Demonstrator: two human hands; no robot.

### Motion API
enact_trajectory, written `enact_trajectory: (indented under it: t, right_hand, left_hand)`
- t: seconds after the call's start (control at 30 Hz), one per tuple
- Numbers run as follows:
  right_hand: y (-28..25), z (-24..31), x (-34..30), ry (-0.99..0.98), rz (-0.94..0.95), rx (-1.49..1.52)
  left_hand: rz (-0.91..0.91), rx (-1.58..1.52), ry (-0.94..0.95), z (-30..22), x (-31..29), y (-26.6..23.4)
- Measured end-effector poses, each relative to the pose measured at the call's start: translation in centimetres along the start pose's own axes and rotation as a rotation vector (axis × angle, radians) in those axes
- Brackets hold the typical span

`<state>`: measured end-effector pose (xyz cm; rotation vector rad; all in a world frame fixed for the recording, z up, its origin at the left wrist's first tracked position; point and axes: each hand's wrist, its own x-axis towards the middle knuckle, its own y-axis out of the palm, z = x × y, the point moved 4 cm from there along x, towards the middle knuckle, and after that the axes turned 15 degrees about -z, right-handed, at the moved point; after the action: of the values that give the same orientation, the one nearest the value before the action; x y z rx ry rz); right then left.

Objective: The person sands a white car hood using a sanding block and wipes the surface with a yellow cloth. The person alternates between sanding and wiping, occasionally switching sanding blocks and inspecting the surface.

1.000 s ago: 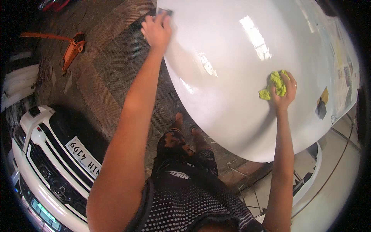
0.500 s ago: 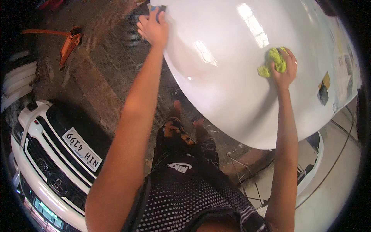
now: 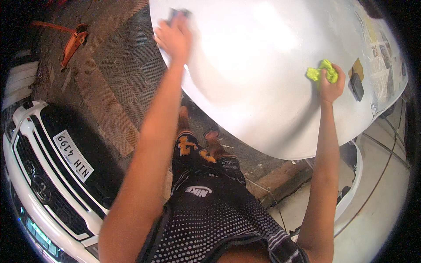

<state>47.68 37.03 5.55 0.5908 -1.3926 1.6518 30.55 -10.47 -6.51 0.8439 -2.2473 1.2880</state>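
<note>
A glossy white car hood panel point(image 3: 245, 109) spreads out in front of me. My left hand point(image 3: 174, 40) is near the panel's left edge, its fingers closed over a small dark blue sanding block point(image 3: 180, 13); both are smeared by motion. Over the right part of the panel, my right hand point(image 3: 332, 87) grips a crumpled yellow-green cloth point(image 3: 323, 72). Whether the cloth touches the surface I cannot tell. Just right of that hand, a dark grey block point(image 3: 357, 87) lies by a tan piece of sandpaper point(image 3: 357, 68).
Newspaper masking point(image 3: 380, 65) covers the panel's far right side. A white car's front end point(image 3: 52, 184) stands at the left, and an orange floor jack point(image 3: 74, 44) lies beyond it. Below the panel at right is a white curved part point(image 3: 351, 193) on the floor.
My left hand has shifted inward from the panel's edge with the sanding block. My right hand, still holding the cloth, is closer to the grey block. The whole view has shifted slightly.
</note>
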Motion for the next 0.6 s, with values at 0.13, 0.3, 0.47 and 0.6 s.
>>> enact_trajectory:
  t: [0.13, 0.3, 0.47, 0.6]
  right_hand:
    - [-1.2, -3.3, -0.4, 0.073, -0.114, -0.095]
    - [-0.1, -2.5, -0.4, -0.014, -0.144, -0.056]
    - [0.4, -1.6, -0.1, -0.012, -0.14, -0.082]
    - [-0.4, -2.5, -0.6, -0.016, -0.164, -0.101]
  left_hand:
    - [0.173, -0.27, 0.326, -8.2, -17.4, -10.9]
    - [0.074, 0.087, 0.167, -1.1, -8.9, -5.8]
    - [-0.024, 0.136, -0.166, -2.9, -5.8, -4.5]
    - [0.279, -0.256, 0.068, -13.4, -19.1, -9.0]
